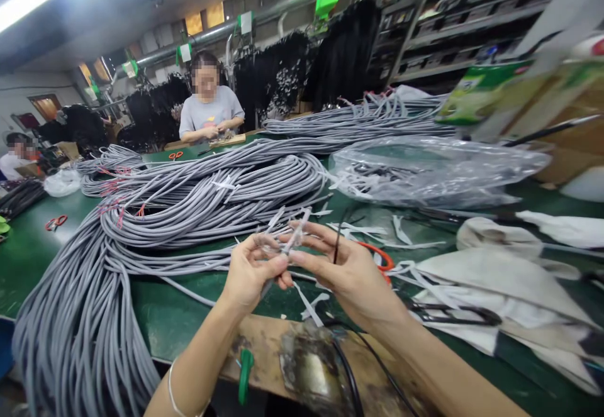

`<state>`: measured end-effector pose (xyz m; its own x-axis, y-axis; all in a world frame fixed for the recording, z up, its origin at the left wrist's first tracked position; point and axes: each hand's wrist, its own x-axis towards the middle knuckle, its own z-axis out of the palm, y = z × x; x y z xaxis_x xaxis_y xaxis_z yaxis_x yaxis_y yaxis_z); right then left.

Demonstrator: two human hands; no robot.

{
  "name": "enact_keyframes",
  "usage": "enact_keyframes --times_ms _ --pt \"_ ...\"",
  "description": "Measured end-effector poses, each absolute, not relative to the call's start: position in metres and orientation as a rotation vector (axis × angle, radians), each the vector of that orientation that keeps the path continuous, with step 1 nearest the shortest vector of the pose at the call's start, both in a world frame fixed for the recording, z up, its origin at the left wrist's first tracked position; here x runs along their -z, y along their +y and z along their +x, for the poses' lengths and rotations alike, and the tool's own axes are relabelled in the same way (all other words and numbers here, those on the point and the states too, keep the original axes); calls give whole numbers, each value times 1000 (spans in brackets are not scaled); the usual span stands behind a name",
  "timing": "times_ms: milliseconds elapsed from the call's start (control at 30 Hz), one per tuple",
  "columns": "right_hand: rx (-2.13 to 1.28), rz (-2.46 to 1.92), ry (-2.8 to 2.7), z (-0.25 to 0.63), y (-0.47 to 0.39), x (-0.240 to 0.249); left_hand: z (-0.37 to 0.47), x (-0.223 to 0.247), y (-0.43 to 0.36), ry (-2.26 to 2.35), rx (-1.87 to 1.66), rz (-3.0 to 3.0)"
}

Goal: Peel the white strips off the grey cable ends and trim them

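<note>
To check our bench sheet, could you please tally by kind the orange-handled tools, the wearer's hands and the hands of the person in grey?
Orange-handled tools: 3, one partly hidden
Wearer's left hand and right hand: 2
Grey-shirted person's hands: 2
Total: 7

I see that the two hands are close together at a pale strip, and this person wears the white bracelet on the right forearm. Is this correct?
Not quite: the head view shows the white bracelet on the left forearm. The left hand and right hand are indeed close together at a pale strip.
</note>
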<state>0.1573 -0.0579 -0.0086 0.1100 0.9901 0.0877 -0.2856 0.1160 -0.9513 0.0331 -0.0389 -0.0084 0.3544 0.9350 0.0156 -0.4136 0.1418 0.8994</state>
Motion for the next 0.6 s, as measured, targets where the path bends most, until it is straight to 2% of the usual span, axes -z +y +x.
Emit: enact_keyframes --times_ms 233,467,600 --pt "-885 -1035 -932 157 -60 11 39 8 -41 691 -1071 877" --pt "-983 -880 -981 157 -62 12 37 9 -38 781 -1139 816" --pt "-1013 -935 -886 157 -63 13 38 9 -40 850 -1190 939"
